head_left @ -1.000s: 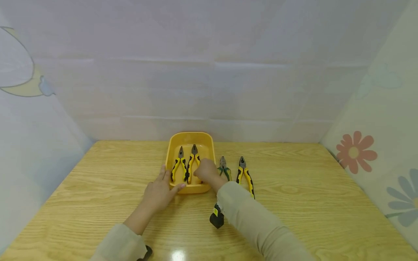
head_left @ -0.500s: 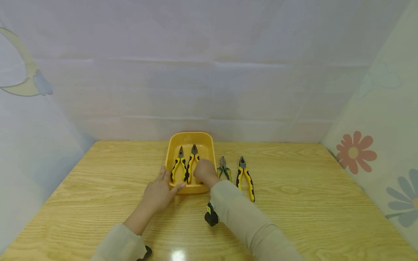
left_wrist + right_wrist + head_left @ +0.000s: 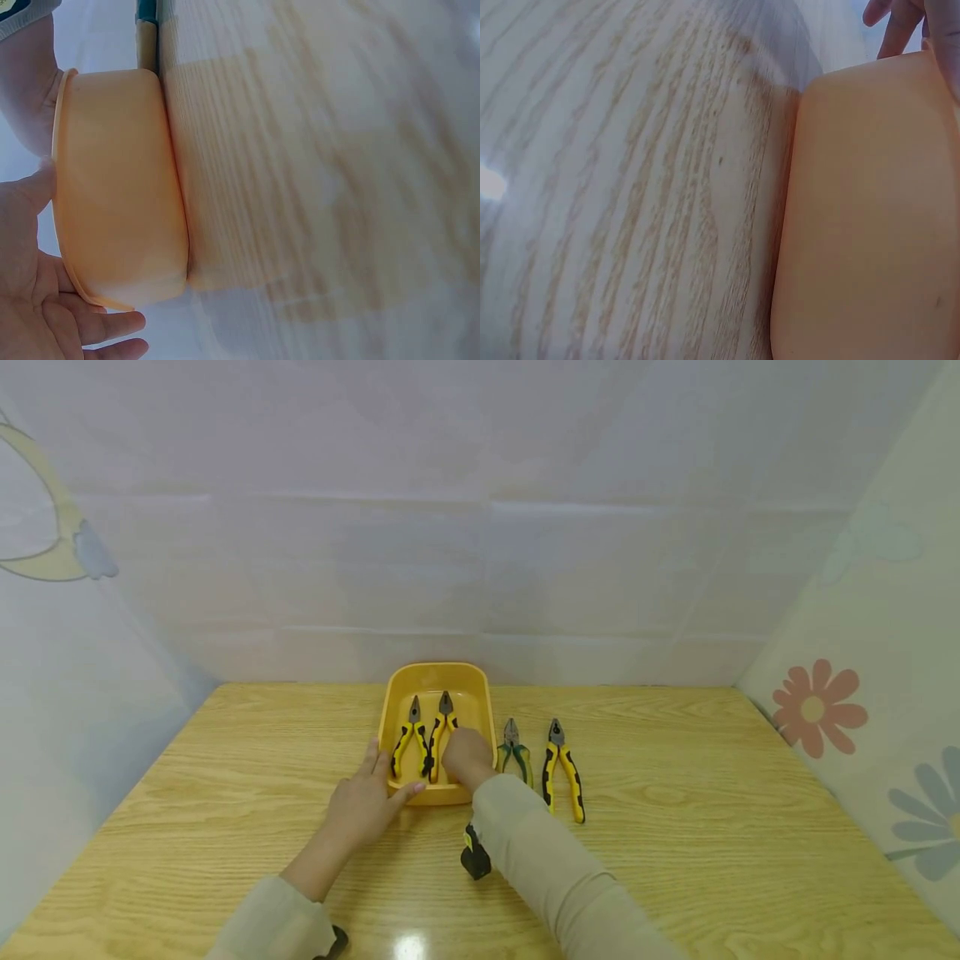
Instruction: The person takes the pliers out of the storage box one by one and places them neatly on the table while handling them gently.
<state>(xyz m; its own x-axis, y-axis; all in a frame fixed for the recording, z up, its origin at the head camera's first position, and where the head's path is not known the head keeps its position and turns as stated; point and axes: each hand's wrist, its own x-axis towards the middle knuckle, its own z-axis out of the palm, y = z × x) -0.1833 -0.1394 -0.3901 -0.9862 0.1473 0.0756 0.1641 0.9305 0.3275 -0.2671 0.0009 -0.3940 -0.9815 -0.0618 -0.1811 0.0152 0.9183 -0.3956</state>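
Observation:
A yellow tray (image 3: pixel 408 677) stands at the back of the table with two yellow-and-black pliers in it, the left pliers (image 3: pixel 415 714) and the right pliers (image 3: pixel 446 703). My left hand (image 3: pixel 362 797) rests on the tray's near left corner, thumb over the front rim and fingers stretched along the side. My right hand (image 3: pixel 467 756) reaches down into the tray's right part, over one handle of the right pliers. Its fingers are hidden, so I cannot tell whether they grip that handle. In the left wrist view, straight fingers (image 3: pixel 112 326) extend past the tray's corner.
Just right of the tray lie green-handled pliers (image 3: pixel 512 747), and beyond them another yellow-and-black pair of pliers (image 3: pixel 557 760). A pale wall sheet (image 3: pixel 480 568) rises behind the wooden table (image 3: pixel 697 793). My right sleeve (image 3: pixel 540 852) crosses the table's front.
My right hand and forearm have shifted slightly left and toward me, uncovering more of the pliers outside the tray. My left hand and the tray have stayed in place.

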